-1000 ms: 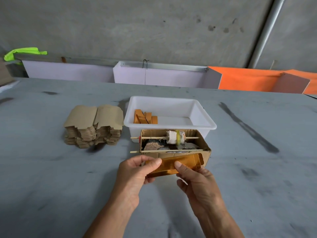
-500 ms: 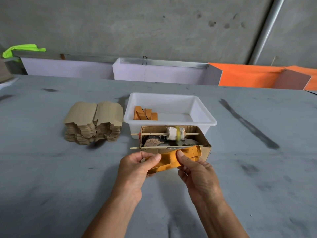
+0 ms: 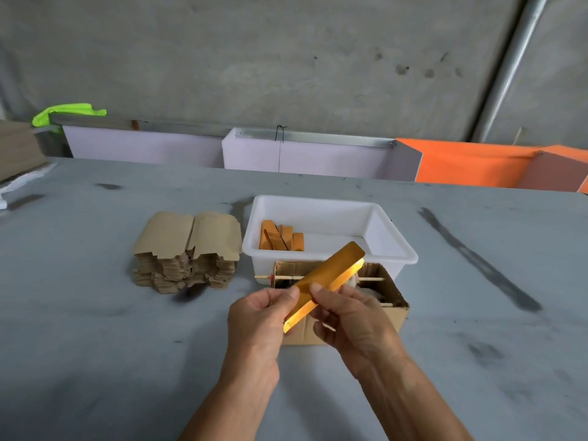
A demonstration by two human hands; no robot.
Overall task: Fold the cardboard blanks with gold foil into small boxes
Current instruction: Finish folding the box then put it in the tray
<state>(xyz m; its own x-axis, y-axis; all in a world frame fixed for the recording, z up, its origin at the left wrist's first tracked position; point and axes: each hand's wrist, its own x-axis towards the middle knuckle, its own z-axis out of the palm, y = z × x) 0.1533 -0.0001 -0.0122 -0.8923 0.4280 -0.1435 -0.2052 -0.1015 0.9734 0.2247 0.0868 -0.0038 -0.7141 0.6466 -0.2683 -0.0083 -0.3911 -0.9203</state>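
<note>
Both hands were up over the grey table (image 3: 95, 361), holding one gold foil blank (image 3: 327, 278) between them. It was folded flat and tilted, its far end rising toward the right over the cardboard box (image 3: 391, 308), its near end low between the hands. The left hand (image 3: 257, 323) pinched the near-left edge, thumb on top, fingers curled under. The right hand (image 3: 353, 323) pinched it from the right, thumb on the top face just beside the left thumb, fingers curled beneath. Both grips were clamped on the blank.

Containers:
- White plastic tub (image 3: 394, 246), just behind the cardboard box. It held a few orange-gold folded pieces (image 3: 280, 239), leaning against each other in the left part; the rest of the floor showed white.
- The cardboard box was open-topped and stood right in front of the tub, partly hidden by the hands and blank. Two thin wooden sticks (image 3: 370, 278) ran across its opening, the far one poking out past the left wall. Something pale sat inside under the blank; I couldn't tell what it was.

A stack of flat blanks (image 3: 187, 249), brown side up, sat on the table left of the tub in two side-by-side piles, near the tub but apart from it.

Along the far table edge stood pale lilac panels (image 3: 143, 148), with orange panels (image 3: 471, 163) to the right and a lime-green item (image 3: 68, 111) at far left.
</note>
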